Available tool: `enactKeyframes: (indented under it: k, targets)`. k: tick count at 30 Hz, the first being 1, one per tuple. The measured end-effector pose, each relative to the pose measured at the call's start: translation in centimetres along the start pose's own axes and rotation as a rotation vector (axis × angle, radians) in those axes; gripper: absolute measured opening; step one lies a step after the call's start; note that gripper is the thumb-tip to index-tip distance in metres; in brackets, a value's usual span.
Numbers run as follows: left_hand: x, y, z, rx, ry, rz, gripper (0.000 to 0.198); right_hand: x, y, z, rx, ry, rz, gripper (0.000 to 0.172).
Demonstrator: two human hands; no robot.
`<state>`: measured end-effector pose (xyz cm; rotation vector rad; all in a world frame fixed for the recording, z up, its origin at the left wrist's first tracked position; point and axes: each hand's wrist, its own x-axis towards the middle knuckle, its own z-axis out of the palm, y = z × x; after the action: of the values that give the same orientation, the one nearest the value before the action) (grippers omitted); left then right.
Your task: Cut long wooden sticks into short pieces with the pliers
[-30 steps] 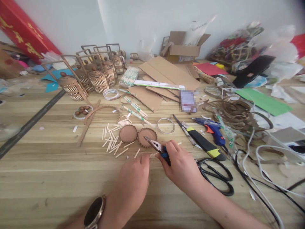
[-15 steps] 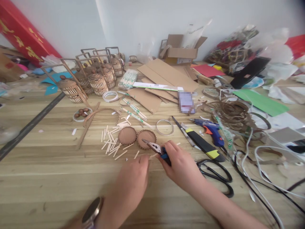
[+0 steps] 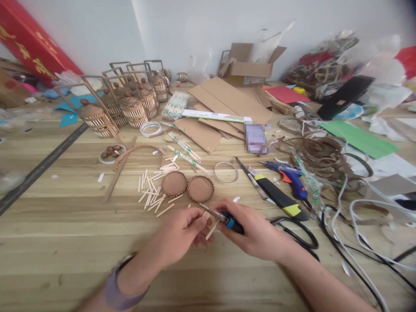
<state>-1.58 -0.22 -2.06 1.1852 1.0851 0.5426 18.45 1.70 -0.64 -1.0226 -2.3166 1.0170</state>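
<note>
My right hand (image 3: 251, 227) is wrapped round the blue-and-black handles of a pair of pliers (image 3: 212, 210), whose metal jaws point left toward my other hand. My left hand (image 3: 182, 234) pinches a thin wooden stick (image 3: 212, 230) at the jaws; one end of the stick sticks out below them. Whether the jaws grip the stick is hard to see. Just beyond lie two round cardboard discs with notched rims, a left disc (image 3: 174, 183) and a right disc (image 3: 200, 189). Several short wooden sticks (image 3: 151, 195) are scattered left of the discs.
Scissors (image 3: 297, 234), a utility knife (image 3: 276, 195) and a blue glue gun (image 3: 289, 173) lie to the right, near tangled cables (image 3: 338, 242). Several lantern-like baskets (image 3: 133, 110) stand at the back left. Cardboard sheets (image 3: 227, 99) and a ring (image 3: 225, 172) lie ahead.
My left hand has turned and come up to the pliers with the stick. The pliers have moved back toward me, off the right disc.
</note>
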Motion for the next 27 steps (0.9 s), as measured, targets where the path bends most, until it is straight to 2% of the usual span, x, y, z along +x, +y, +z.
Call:
enactKeyframes:
  k: [9,13,20,23,27]
  targets:
    - [-0.2,0.0,0.7,-0.009,0.047,-0.042,0.025,-0.1,0.5,1.4,-0.048,0.037,-0.025,0.050]
    - [-0.3,0.2,0.9,0.006,0.044,-0.053,0.026,-0.1,0.4,1.5,-0.054,0.030,-0.049,0.053]
    - [-0.1,-0.3,0.9,-0.065,-0.031,-0.079,0.029,0.0,0.4,1.4,-0.079,0.012,-0.083,0.055]
    - [0.0,-0.2,0.8,-0.138,-0.011,-0.095,0.035,0.1,0.6,1.5,-0.096,0.122,-0.132,0.049]
    - [0.1,0.1,0.7,-0.315,0.087,-0.097,0.040,0.2,0.7,1.8,-0.135,0.319,-0.094,0.043]
